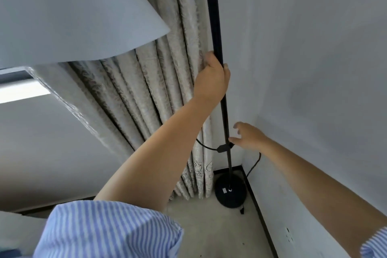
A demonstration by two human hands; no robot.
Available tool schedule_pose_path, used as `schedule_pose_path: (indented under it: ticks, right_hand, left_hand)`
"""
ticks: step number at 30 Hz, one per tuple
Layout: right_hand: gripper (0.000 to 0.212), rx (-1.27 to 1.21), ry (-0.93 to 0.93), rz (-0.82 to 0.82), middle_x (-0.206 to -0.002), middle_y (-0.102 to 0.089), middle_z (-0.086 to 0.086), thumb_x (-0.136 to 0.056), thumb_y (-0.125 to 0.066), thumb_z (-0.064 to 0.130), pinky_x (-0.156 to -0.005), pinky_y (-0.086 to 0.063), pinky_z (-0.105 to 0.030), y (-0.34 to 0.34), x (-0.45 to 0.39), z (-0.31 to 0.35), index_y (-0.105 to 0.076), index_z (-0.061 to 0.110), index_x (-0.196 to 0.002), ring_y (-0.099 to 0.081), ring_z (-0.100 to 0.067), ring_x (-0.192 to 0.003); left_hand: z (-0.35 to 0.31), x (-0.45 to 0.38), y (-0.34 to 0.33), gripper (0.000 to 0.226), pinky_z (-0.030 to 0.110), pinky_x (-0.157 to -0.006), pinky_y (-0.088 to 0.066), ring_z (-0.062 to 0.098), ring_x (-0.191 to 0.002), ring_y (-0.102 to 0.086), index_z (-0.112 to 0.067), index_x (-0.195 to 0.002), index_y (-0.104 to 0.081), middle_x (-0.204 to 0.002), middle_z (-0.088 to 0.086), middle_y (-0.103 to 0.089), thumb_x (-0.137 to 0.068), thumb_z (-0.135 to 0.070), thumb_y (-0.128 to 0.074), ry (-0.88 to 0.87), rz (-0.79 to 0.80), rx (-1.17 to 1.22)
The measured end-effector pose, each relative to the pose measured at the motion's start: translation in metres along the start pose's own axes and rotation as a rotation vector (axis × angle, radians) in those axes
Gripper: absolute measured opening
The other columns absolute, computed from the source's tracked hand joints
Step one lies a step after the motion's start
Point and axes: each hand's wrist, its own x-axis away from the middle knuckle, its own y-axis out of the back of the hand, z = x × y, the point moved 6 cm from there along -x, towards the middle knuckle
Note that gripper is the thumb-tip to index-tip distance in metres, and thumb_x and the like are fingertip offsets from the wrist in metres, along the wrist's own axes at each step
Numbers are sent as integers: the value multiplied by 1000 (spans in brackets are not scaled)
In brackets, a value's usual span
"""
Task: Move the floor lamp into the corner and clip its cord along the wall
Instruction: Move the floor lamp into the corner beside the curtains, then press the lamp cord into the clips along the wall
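Floor lamp (217,90) upright in floor corner, round black base (230,191) beside dark skirting, curtain (163,94) just left of pole. Left hand (211,77) wrapped tight around pole, about mid-height. Right hand (248,135) lower, fingers spread loose, thumb tip touching pole near inline switch (222,148); not gripping. Cord (254,164) runs from switch, loops against right wall down behind base; plug end (242,211) lies on floor just in front of base. Pale shade (73,12) fills upper left.
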Motion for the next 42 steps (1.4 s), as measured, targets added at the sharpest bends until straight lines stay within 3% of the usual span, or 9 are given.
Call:
schedule_pose_path:
  ticks: [4,8,16,19,22,27,30,35,42]
  right_hand:
    - [27,-45,-92,102,-117,-59,-14,-86,-49,20,-79,-39,-28,-3,34,-26,-57,6,-108,-54,-26,-107]
    - [25,-87,-119,92,-104,-60,-15,-84,-47,4,-68,-39,-20,-3,69,-39,-61,2,-104,-53,-23,-95]
    - [22,-374,-73,-395,-76,-59,1,-88,-47,0,-51,-36,2,-3,158,-49,-65,1,-98,-51,-11,-67]
    - [22,-363,-63,-519,-63,-53,13,-88,-45,0,-52,-36,1,-13,200,-34,-65,0,-96,-48,3,-51]
    - [21,-355,-115,-556,-69,-58,2,-90,-43,3,-45,-37,-3,-31,236,-18,-62,3,-99,-48,6,-41]
    - [8,-368,-166,-598,-74,-64,-6,-87,-47,3,-41,-37,-3,-47,288,14,-46,9,-92,-49,11,-39]
    - [19,-412,-199,-581,-68,-63,-4,-82,-46,-1,-36,-35,-4,-53,320,26,-36,13,-88,-46,3,-32]
    - [35,-560,-236,-626,-66,-61,1,-81,-43,-6,-43,-44,-12,-61,373,17,-36,28,-75,-51,-1,-36]
    - [16,-646,-477,-444,-60,-58,2,-86,-49,4,-52,-49,-14,-109,432,-40,-55,18,-81,-56,-4,-42]
  left_hand:
    - [-6,6,-8,45,41,-69,-52,37,-84,-63,9,-129,-25,-102,29,-63,-94,-12,-45,11,18,111]
    - [-7,35,-32,54,42,-82,-50,35,-101,-56,1,-138,-15,-122,25,-51,-92,-5,-45,37,171,104]
    - [11,121,-61,40,38,-83,-47,31,-111,-49,-6,-126,-39,-126,17,-49,-86,4,-40,-82,672,-228]
    - [11,157,-58,49,38,-91,-46,31,-118,-46,-10,-128,-41,-134,15,-45,-84,10,-37,-179,838,-184]
    - [9,200,-55,56,39,-99,-43,30,-128,-40,-15,-136,-30,-145,13,-35,-87,7,-43,-254,977,-79]
    - [-9,254,-37,57,39,-101,-39,29,-126,-42,-16,-136,-30,-140,12,-44,-86,-12,-58,-434,1014,79]
    - [-30,274,-22,40,39,-96,-43,30,-116,-50,-12,-128,-42,-128,14,-54,-89,-13,-54,-571,944,143]
    - [-65,295,-9,28,39,-92,-41,34,-108,-49,-3,-121,-48,-119,19,-55,-94,-5,-42,-791,852,251]
    - [-86,321,-20,24,41,-74,-46,36,-88,-57,-3,-112,-43,-110,19,-58,-99,-18,-30,-864,991,31]
